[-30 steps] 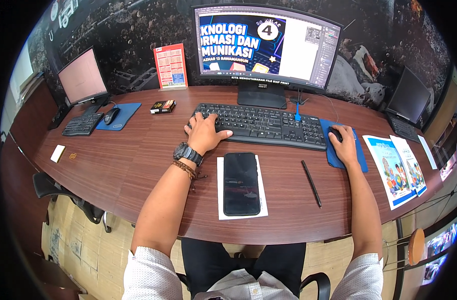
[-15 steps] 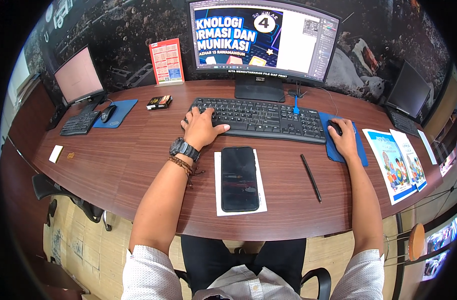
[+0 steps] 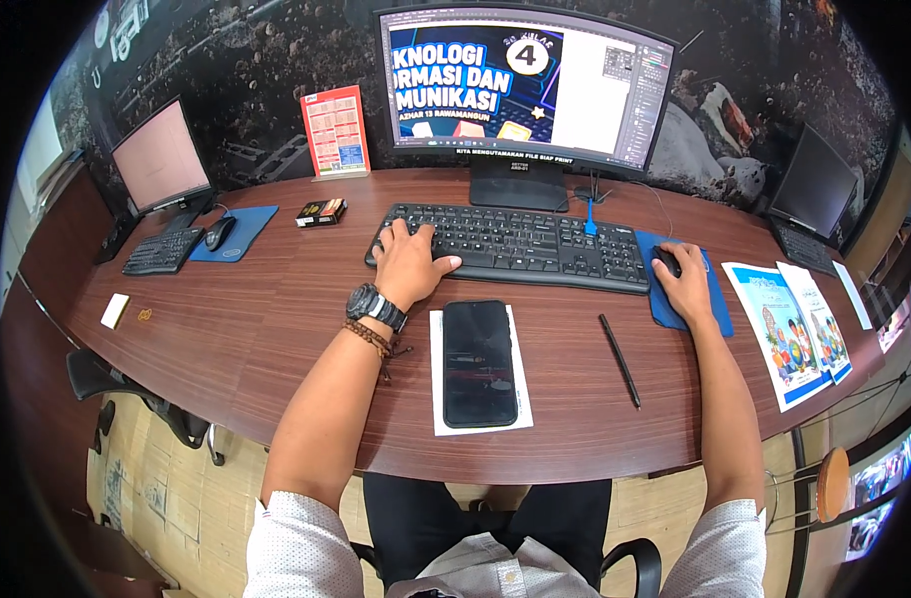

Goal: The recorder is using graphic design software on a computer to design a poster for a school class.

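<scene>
My left hand (image 3: 412, 263) rests with spread fingers on the left end of a black keyboard (image 3: 520, 242), its thumb by the near edge. On that wrist are a dark watch (image 3: 376, 305) and brown beads. My right hand (image 3: 688, 291) curls over a black mouse (image 3: 664, 262), which lies on a blue mouse pad (image 3: 719, 304). Behind the keyboard, a wide curved monitor (image 3: 605, 100) displays a dark blue design with white lettering. Between my forearms a black phone (image 3: 478, 364) lies on white paper (image 3: 523, 404). A thin black pen (image 3: 620, 361) is to its right.
Printed booklets (image 3: 779, 329) lie at the right, near a second dark monitor (image 3: 816, 184). Leftward are a small dark box (image 3: 322, 212), a red calendar card (image 3: 337, 130), another monitor (image 3: 161, 154), its keyboard (image 3: 163, 251) and mouse (image 3: 218, 232). A blue cable plug (image 3: 591, 221) touches the keyboard.
The desk and everything on it appear slightly lower in the picture. My left hand stays on the keyboard and my right hand on the mouse, with no clear shift of either.
</scene>
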{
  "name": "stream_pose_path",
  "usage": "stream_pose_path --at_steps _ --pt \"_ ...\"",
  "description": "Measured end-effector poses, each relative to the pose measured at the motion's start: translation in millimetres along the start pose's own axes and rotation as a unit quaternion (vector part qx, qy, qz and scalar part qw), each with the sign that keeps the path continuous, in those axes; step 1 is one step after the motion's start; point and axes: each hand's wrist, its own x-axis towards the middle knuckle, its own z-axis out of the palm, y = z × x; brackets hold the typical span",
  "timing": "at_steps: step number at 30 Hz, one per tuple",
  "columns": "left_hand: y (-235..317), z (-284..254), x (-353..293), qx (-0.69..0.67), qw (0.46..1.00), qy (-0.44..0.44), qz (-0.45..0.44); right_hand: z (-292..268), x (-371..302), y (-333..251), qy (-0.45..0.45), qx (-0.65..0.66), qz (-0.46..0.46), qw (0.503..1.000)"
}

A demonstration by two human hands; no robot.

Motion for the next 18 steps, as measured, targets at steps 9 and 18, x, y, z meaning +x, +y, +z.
stream_pose_path --at_steps 9,18 --pt "24.2 -2.8 -1.2 0.034 0.996 -0.069 -0.05 -0.5 -0.6 -1.5 0.004 0.003 0.008 1.0" --pt "6.2 -3.8 -1.2 0.046 0.997 -0.027 -0.064 -1.2 -0.4 0.2 0.005 0.006 -0.001 1.0"
